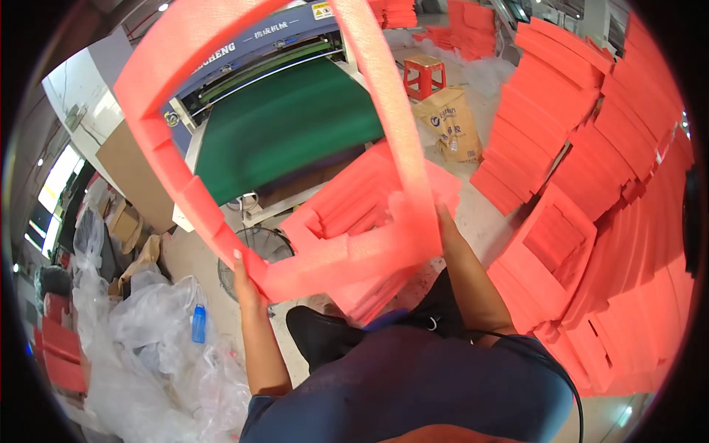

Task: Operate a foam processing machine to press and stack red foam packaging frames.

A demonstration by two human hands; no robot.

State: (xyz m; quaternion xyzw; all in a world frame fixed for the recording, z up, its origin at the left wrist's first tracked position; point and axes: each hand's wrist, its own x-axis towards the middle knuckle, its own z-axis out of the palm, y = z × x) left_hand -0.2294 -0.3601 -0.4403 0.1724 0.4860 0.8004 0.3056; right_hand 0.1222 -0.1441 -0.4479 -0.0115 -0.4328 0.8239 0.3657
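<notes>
I hold up a large red foam frame [347,255], a rectangular piece with its middle cut out, close in front of the camera. My left hand [246,284] grips its lower left corner. My right hand [445,225] grips the lower right part from behind, mostly hidden by the foam. Through the frame's opening shows the green belt of a machine [284,129]. Under the frame lies a stack of red foam cut-outs [354,203].
A tall leaning pile of red foam sheets [598,184] fills the right side. A red plastic stool [425,74] and a brown sack [454,122] stand beyond. Clear plastic bags [148,332], a blue bottle [199,323] and a floor fan [262,247] are at the left.
</notes>
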